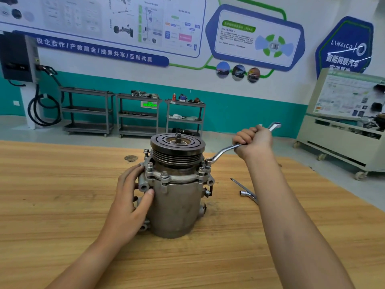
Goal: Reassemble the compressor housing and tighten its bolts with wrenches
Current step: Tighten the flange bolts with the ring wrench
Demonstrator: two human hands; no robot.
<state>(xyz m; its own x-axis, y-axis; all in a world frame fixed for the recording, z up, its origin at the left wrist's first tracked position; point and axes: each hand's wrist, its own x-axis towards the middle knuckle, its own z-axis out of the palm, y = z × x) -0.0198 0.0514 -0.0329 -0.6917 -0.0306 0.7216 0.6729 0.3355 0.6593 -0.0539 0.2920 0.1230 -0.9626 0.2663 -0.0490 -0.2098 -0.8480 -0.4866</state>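
While compressor (pixel 175 205) stands between hands, left hand (pixel 129 197) spread on its side, right hand (pixel 253 142) gripping wrench (pixel 220 154).

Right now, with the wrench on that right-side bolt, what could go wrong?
1. The wrench could slip off the right-side bolt as the right hand pulls its raised handle.
2. Only the left hand steadies the upright compressor; it might twist or tip on the table.
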